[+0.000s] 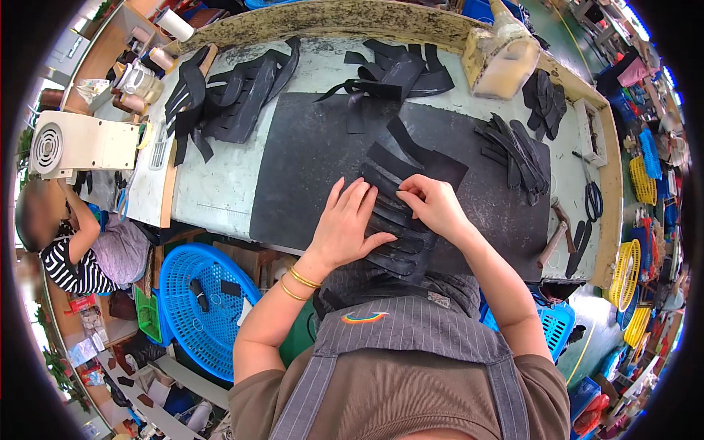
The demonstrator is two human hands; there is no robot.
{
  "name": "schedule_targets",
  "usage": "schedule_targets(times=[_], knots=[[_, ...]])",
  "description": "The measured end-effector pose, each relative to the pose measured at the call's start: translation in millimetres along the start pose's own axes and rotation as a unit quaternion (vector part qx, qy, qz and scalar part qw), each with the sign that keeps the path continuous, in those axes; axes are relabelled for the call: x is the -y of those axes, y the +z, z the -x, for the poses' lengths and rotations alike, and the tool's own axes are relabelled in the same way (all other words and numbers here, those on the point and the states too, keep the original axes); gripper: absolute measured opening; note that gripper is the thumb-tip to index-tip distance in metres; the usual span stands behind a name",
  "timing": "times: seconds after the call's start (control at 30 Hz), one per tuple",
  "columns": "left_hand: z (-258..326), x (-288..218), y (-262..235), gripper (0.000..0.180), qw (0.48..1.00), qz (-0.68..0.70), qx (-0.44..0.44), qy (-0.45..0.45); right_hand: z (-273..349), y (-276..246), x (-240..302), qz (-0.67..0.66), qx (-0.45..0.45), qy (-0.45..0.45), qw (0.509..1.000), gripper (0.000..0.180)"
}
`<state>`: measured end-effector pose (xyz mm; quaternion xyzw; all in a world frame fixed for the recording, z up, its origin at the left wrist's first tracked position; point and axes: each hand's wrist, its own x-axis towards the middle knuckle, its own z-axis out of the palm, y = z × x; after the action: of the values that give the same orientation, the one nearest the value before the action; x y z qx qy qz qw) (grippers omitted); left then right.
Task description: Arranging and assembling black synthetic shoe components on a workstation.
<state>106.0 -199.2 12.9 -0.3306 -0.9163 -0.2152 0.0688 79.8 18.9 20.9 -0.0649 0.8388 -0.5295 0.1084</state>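
On the dark mat in front of me lies a black piece cut into several strips [400, 236], joined along its right side; its leather-like material I cannot confirm. My left hand [343, 226] rests on the strips' left ends, fingers stretched and thumb spread to the right. Thumb and forefinger of my right hand [438, 207] are pinched together at one of the middle strips. The pinch hides part of that strip. Two upper strips [414, 150] of the same piece fan out beyond my hands.
Black strip pieces lie at the far left [246, 95] and far middle [400, 70]; narrow black strips [517, 154] sit right. A cloudy glue container [506, 62] stands far right. Scissors [592, 202] and a hammer [557, 235] lie right. Blue basket [202, 312] below left; a person [81, 242] sits left.
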Motion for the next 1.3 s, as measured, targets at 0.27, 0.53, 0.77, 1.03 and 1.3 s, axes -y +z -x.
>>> schedule_targets(times=[0.27,0.53,0.77,1.03,1.3], knots=[[-1,6,0,0.079,1.000,0.026,-0.013,0.001,-7,-3,1,-0.015,0.040,0.071,0.997,0.014],[-10,3,0,0.076,0.999,-0.016,0.038,0.008,-8,-4,1,-0.032,0.032,0.081,0.996,0.014],[-10,9,-2,0.070,1.000,0.006,0.009,0.028,29,-23,-8,0.007,-0.068,0.063,0.996,0.018],[-23,-9,-8,0.069,0.996,-0.073,0.036,0.033,29,-24,-16,0.042,-0.066,0.043,0.996,0.017],[-25,-21,6,0.073,0.995,0.033,0.048,0.081,40,-8,-17,0.225,-0.101,-0.067,0.967,0.019]])
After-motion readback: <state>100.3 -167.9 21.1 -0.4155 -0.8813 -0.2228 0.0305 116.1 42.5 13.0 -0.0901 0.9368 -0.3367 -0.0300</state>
